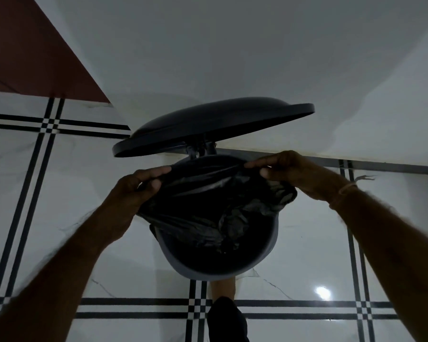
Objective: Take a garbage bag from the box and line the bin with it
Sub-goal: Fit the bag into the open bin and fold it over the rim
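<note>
A round dark pedal bin (265,255) stands on the floor against the wall, its domed lid (208,122) raised. A black garbage bag (208,206) hangs crumpled into the bin's mouth. My left hand (131,193) pinches the bag's top edge at the left. My right hand (294,174) pinches the same edge at the right, near the hinge. Between the two hands the edge is stretched taut over the far rim. The near rim of the bin is bare. The box is out of view.
White glossy floor tiles (84,193) with black double stripes surround the bin. A white wall (232,58) rises behind it, with a red-brown panel (35,58) at the far left. My foot (226,314) is below the bin's near side.
</note>
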A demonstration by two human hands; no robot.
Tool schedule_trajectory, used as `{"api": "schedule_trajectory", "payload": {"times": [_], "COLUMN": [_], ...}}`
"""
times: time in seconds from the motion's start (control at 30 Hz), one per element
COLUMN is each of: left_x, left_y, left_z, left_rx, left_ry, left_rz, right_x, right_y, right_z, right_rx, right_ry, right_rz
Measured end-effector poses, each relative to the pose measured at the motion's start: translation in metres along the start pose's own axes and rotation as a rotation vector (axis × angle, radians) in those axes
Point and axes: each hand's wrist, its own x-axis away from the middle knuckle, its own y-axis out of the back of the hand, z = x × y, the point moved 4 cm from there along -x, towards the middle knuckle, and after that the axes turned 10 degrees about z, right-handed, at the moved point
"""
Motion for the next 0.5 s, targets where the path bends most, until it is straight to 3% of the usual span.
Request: {"api": "schedule_trajectory", "payload": {"times": [0.17, 0.27, 0.5], "left_x": [-0.03, -0.042, -0.015], "left_y": [0.004, 0.007, 0.011], "left_z": [-0.003, 0.008, 0.045], "left_rx": [-0.132, -0.147, 0.239], "left_ry": [-0.04, 0.023, 0.258], "left_rz": [-0.096, -0.17, -0.184], "right_x": [-0.021, -0.03, -0.001], "right_y": [0.004, 0.005, -0.005], "right_z": [-0.01, -0.023, -0.05], "right_rx": [-0.058, -0.074, -0.169], "right_ry": [0.021, -0.014, -0.048], "right_rz": [-0.153, -0.184, -0.167]}}
